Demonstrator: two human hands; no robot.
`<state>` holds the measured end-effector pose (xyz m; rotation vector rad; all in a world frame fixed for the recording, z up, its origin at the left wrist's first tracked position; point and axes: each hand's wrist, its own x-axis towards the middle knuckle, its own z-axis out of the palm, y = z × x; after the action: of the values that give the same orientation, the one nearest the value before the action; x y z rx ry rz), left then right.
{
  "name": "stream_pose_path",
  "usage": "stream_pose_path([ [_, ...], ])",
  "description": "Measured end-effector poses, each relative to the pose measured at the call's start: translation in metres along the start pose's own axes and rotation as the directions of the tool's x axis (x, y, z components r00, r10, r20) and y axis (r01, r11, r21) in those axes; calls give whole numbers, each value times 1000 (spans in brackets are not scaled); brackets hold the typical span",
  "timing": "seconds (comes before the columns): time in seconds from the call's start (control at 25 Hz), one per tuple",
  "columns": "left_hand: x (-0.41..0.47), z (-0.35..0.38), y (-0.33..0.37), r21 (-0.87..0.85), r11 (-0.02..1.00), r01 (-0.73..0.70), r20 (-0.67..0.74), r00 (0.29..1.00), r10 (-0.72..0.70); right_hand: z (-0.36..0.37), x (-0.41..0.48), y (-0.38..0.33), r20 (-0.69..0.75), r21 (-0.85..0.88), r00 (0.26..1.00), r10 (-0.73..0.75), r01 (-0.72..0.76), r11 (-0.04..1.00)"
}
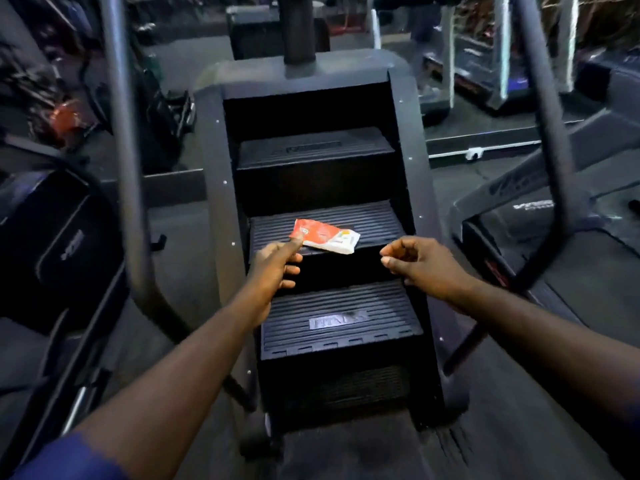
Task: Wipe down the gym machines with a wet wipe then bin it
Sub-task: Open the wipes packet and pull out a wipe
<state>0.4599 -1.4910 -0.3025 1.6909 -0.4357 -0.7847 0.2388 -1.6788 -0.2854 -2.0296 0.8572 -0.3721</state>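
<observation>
The person stands at the foot of a black stair machine (417,188) with both bare arms stretched towards its steps. 3 ribbed steps show, one above the other. A packet of wet wipes (327,237), red at one end and white at the other, lies flat on the middle step (375,220), close to that step's front edge and left of its centre, with the red end pointing towards the left hand.

The left hand (273,271) reaches in from the lower left. Its thumb lies on the red corner of the packet, and its fingers (294,270) are curled together just under the step's edge. I cannot tell whether they pinch the packet from below or only sit near it.

The right hand (426,265) hovers just right of the packet, apart from it, over the dark gap between the middle step and the bottom step (381,306). Its fingers are loosely curled, thumb and forefinger tips near each other, and they hold nothing.

The bottom step carries a pale label (337,320), too blurred to read. The top step (311,147) sits higher up. A grey handrail (128,168) rises on the left of the machine and another (550,150) on the right. A treadmill (540,202) stands to the right, and a dark padded machine (52,230) to the left. A blue sleeve (69,455) shows at the left arm.
</observation>
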Motion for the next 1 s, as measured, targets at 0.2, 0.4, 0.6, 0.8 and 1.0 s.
stream_pose_path([
  [0.2,85,19,-26,106,994,41,-45,998,-37,16,102,29,92,-100,996,-21,31,994],
  [0.4,191,31,-49,234,970,61,-39,998,-54,45,189,66,298,-212,949,104,-40,976],
  [0.6,283,50,-79,540,841,18,-4,1000,-19,77,268,89,260,-277,961,91,-16,961],
  [0.8,338,85,-106,666,745,18,-34,999,7,120,312,115,188,-281,982,11,43,959],
  [1.0,365,114,-141,742,671,-8,-77,992,98,153,367,161,254,-321,965,-58,140,937],
])
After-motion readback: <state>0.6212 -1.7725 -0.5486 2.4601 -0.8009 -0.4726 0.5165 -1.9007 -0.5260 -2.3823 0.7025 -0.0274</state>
